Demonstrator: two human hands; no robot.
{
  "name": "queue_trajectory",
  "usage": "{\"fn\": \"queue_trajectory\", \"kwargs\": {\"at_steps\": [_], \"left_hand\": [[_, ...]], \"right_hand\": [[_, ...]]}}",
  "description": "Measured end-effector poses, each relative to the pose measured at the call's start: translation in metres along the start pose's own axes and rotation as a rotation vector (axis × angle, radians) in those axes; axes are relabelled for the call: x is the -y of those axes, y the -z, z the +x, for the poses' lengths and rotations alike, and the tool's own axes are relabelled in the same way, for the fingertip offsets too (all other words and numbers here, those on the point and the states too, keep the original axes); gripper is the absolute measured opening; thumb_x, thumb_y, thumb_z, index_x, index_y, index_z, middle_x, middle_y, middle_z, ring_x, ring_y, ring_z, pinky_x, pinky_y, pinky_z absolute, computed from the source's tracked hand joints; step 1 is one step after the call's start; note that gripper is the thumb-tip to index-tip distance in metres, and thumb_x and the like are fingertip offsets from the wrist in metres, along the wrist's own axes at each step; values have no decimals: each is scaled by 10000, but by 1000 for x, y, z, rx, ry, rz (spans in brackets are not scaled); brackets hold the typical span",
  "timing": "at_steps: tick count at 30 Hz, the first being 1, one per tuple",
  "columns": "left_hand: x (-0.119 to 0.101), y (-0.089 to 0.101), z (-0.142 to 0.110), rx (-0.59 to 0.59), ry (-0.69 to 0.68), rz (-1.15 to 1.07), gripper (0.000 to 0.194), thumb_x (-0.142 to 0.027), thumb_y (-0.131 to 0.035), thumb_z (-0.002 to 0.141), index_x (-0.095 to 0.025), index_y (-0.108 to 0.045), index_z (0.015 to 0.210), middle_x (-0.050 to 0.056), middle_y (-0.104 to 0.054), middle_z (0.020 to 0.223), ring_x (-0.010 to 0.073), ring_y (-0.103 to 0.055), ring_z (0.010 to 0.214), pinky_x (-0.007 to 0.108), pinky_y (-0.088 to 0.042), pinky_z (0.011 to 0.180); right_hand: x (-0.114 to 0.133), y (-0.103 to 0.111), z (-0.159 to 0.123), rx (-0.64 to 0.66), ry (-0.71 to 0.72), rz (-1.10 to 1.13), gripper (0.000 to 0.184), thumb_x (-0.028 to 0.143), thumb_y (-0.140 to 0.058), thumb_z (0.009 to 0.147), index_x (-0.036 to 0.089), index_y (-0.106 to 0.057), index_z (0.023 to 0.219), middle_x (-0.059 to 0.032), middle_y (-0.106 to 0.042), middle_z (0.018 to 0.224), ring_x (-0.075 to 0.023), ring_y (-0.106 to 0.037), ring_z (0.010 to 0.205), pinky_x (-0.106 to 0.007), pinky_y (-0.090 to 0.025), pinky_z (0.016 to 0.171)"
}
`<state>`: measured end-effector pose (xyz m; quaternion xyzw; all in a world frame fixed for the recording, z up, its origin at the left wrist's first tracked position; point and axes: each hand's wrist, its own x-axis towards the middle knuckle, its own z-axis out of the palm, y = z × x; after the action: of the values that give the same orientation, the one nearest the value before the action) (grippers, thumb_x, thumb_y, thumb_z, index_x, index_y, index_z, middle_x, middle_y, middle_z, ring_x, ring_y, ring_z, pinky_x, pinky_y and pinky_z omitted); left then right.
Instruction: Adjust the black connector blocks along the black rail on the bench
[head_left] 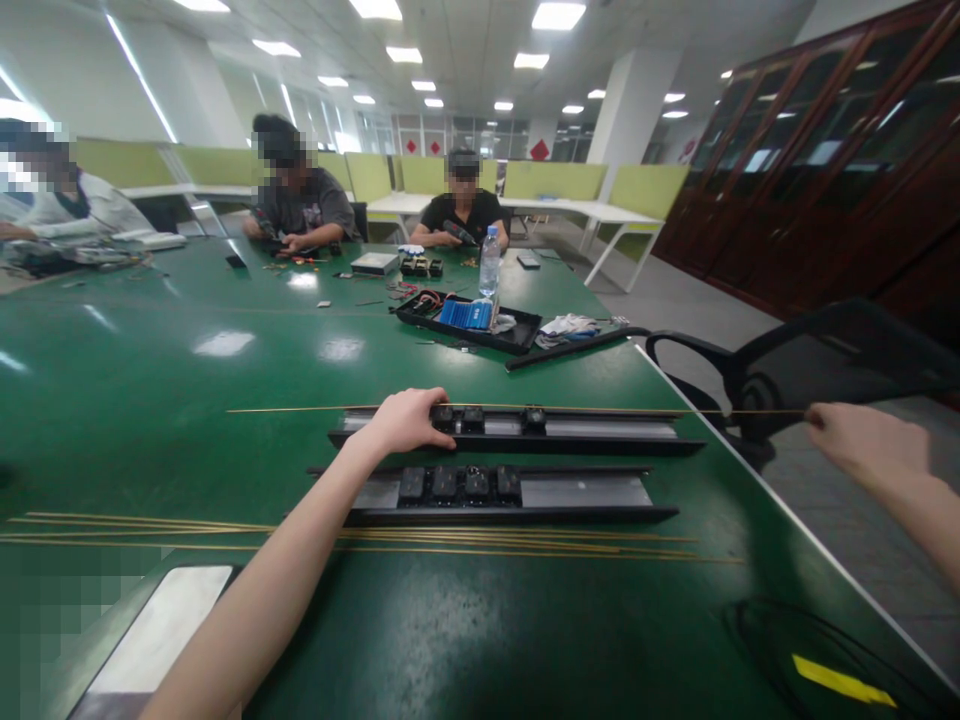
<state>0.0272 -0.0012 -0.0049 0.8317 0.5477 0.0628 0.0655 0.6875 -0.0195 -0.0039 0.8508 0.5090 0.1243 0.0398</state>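
Two long black power-strip rails lie side by side on the green table. My left hand point(409, 420) rests curled over the far rail point(600, 432) beside its black socket modules point(469, 418). My right hand point(862, 440) is off the table's right edge, pinching the end of a long thin brass rod point(600, 409) that runs left above the far rail. The near rail point(577, 495) holds several black modules point(459, 484). More brass rods point(450, 540) lie in a bundle in front of it.
A black tray point(517, 340) with blue parts and red wires sits further back beside a water bottle point(489, 262). Three people sit at the far side. A black office chair point(795, 370) stands at the right edge. A flat metal plate point(161, 630) lies near left.
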Motion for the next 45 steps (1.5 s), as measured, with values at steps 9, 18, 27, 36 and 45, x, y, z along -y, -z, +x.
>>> {"fn": "queue_trajectory", "kwargs": {"at_steps": [9,18,27,36,45], "left_hand": [[-1,0,0,7,10,7,691,-677,-744,651,-264,-616,1189,81,-738,1124,335,-685,1016,373,-519,785],[-1,-1,0,3,2,38,696,-692,-735,658,-262,-616,1192,83,-743,1117,333,-688,1015,370,-518,785],[-5,3,-1,12,2,70,693,-683,-739,659,-257,-619,1193,91,-740,1124,338,-689,1020,375,-520,786],[-5,2,-2,0,-11,93,713,-688,-725,679,-242,-613,1225,101,-732,1159,346,-686,1040,389,-524,790],[-4,1,-1,3,-2,84,692,-688,-731,666,-255,-621,1194,89,-736,1144,333,-686,1025,376,-522,791]], "right_hand": [[10,9,-1,-389,-28,59,296,360,-643,818,210,-799,1020,-182,-745,1045,-272,-592,719,-366,-262,536],[113,61,-50,-710,589,309,260,263,-565,917,149,-753,1056,-147,-750,1039,-251,-619,998,-350,-451,799],[227,96,-113,-566,1108,533,251,236,-590,914,220,-732,1121,-81,-741,1051,-253,-630,982,-417,-484,880],[289,61,-141,-517,1139,696,160,154,-579,912,217,-717,963,-61,-743,958,-222,-616,894,-385,-454,789],[299,51,-144,-574,1017,778,155,192,-574,942,222,-715,884,-53,-734,902,-232,-591,909,-395,-454,804]]}}
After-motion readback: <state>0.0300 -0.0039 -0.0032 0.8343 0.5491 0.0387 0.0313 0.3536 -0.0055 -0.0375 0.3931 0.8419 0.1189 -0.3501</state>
